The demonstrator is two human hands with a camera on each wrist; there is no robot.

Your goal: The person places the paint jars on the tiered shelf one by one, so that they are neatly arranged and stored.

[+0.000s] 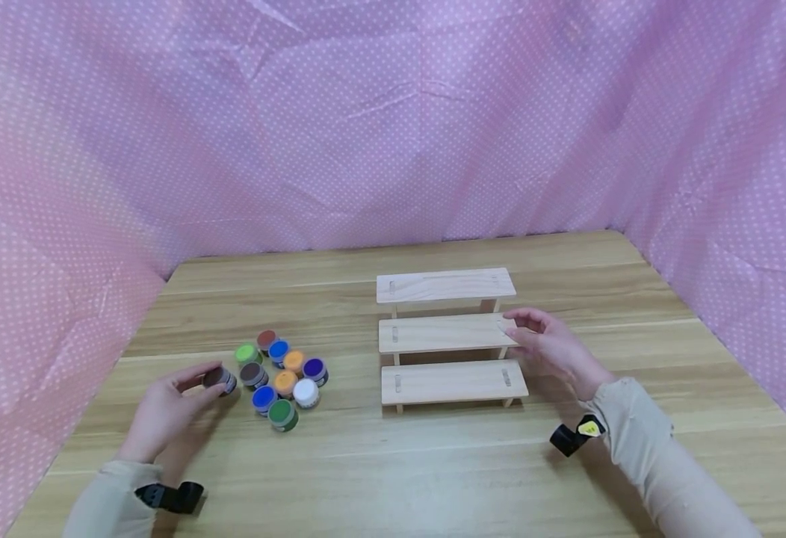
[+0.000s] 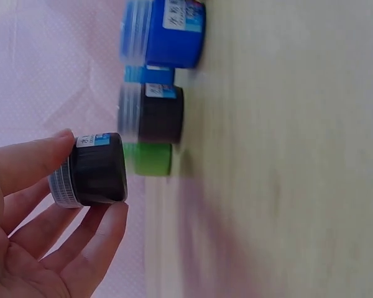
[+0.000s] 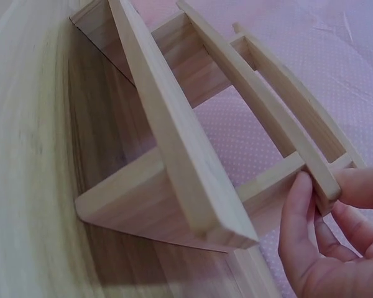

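Observation:
My left hand [image 1: 167,409] pinches a dark paint jar [image 2: 99,169] between thumb and fingers, just left of a cluster of paint jars. In the left wrist view the held jar lies tilted, its clear lid toward the palm. A second dark jar [image 1: 254,375] stands beside it, with a light green jar [image 1: 247,353] behind. At the right, my right hand [image 1: 559,350] grips the right end of the middle board [image 1: 447,333] of a three-step wooden rack [image 3: 174,133]. Thumb and fingers meet around that board's end in the right wrist view.
The cluster also has blue [image 1: 264,400], orange [image 1: 285,382], white [image 1: 306,393], purple [image 1: 315,370], red-brown [image 1: 267,341] and dark green [image 1: 282,415] jars. They stand on the wooden table [image 1: 393,478]. Pink dotted cloth [image 1: 393,134] hangs behind and along both sides.

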